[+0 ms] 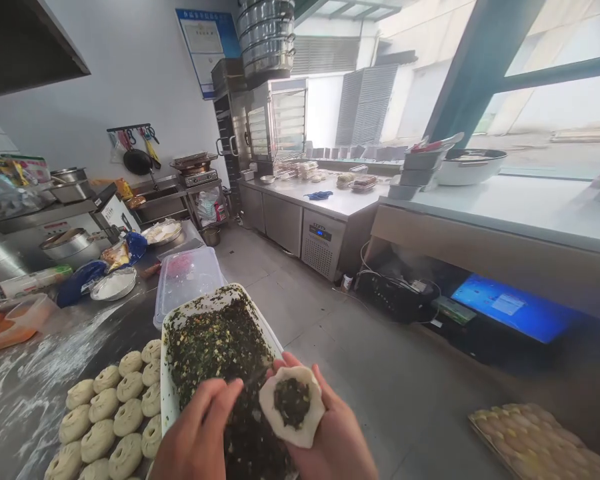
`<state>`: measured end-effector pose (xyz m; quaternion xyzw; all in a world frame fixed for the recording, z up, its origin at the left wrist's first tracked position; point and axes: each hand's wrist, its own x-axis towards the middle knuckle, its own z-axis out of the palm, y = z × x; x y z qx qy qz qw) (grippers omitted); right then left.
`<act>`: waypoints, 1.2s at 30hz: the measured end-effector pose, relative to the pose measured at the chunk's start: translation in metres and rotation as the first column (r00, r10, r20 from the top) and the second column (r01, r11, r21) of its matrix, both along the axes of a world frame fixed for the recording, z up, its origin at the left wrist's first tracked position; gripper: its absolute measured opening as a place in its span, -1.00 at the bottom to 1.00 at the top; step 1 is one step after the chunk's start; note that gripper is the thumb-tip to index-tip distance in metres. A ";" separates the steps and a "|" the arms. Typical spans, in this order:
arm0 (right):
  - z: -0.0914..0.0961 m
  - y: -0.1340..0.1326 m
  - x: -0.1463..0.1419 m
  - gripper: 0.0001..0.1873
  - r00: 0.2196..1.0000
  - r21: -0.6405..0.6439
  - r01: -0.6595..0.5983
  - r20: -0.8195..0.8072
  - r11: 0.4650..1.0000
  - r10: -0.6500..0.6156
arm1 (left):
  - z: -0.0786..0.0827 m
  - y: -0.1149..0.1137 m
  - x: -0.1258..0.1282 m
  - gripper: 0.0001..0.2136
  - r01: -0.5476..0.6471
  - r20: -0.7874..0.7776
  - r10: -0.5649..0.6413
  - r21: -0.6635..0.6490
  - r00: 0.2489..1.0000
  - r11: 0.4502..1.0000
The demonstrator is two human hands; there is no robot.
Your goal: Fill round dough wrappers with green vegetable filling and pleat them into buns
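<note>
One left hand and one right hand make two; one dough wrapper carries one heap of filling. One white tub stands beside one translucent container. At least fifteen pleated buns show on the desk, the lowest ones cut off, so the full number cannot be told. Two shallow dishes hold white powder. Elsewhere there are one black pan, one wall poster, one blue cloth on the far desk, three stacked grey tins, one big white bowl and one lit blue screen
</note>
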<state>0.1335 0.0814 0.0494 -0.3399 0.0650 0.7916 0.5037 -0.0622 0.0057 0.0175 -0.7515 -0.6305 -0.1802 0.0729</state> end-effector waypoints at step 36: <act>0.010 0.000 0.063 -0.48 0.965 -0.193 0.212 0.197 0.958 -0.173 | 0.013 -0.004 -0.017 -0.46 -0.129 -0.442 -0.163 -0.560 0.882 0.818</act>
